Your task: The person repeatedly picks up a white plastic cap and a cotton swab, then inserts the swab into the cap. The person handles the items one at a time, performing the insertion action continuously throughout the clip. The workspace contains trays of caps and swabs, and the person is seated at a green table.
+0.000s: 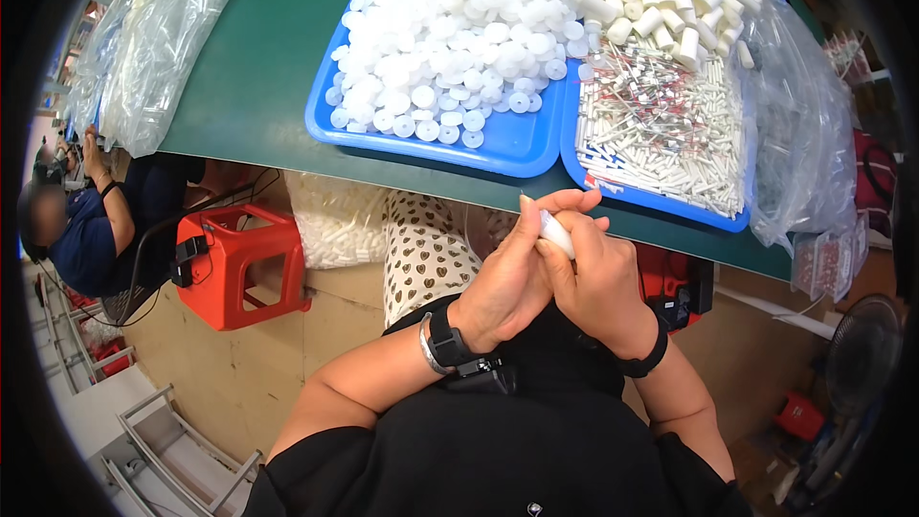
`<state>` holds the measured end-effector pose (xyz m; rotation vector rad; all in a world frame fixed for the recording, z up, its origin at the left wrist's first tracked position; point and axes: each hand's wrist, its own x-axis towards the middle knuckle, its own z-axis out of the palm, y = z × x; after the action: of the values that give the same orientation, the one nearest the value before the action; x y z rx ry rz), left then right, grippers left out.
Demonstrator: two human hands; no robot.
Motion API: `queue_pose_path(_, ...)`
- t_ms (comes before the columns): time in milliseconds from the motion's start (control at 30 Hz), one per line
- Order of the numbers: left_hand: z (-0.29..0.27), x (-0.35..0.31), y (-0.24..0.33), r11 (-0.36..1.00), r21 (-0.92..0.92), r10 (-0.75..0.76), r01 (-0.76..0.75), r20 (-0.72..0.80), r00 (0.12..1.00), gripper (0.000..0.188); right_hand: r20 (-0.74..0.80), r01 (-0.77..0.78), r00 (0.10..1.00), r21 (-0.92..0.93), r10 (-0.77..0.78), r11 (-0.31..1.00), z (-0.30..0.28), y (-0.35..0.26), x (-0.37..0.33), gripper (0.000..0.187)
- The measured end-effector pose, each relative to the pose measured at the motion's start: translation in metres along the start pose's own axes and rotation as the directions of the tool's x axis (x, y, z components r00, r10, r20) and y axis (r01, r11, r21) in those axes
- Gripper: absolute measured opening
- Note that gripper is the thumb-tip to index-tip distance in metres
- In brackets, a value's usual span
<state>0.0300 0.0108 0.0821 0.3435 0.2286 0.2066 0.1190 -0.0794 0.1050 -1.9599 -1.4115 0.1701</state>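
Note:
Just in front of the table's edge, my two hands meet around a small white cylindrical piece (pixel 556 234). My right hand (pixel 605 282) is closed on it, with thumb and bent fingers pressed along its side. From the other side my left hand (pixel 505 280) also grips the piece, its thumb pointing up and its fingers partly hidden behind. The far end of the piece is covered by my fingers. Beyond the hands, a blue tray (pixel 517 155) bears a heap of translucent white discs (pixel 450 48). Another blue tray (pixel 661 207) holds thin white sticks (pixel 661 158) and small parts with red and metal bits.
Thick white cylinders (pixel 670 10) are heaped behind the sticks. Clear plastic bags (pixel 804 124) lie at the right and more (pixel 158 48) at the far left of the green table (pixel 254 67). A red stool (pixel 239 268) stands at left, near another person (pixel 91 230). A fan (pixel 862 349) is at lower right.

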Motion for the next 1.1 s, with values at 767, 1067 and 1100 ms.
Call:
queue_pose_path(767,-0.04,-0.025,-0.033,0.994,0.018,-0.087,0.109,-0.475,0.876,0.036,0.504,-0.281,0.816,-0.08,0.282,0.956,0.028,0.01,-0.026,0.036)
queue_pose_path(1067,-0.057,-0.024,0.01,0.948,0.068,-0.241,0.31,-0.483,0.842,0.042,0.388,-0.009,0.921,-0.091,0.043,0.996,-0.01,0.02,-0.013,0.031)
queue_pose_path(1100,-0.043,-0.025,0.023,0.945,0.157,-0.199,0.287,-0.421,0.885,0.038,0.279,0.062,0.959,-0.015,-0.056,0.998,-0.026,0.017,-0.005,0.02)
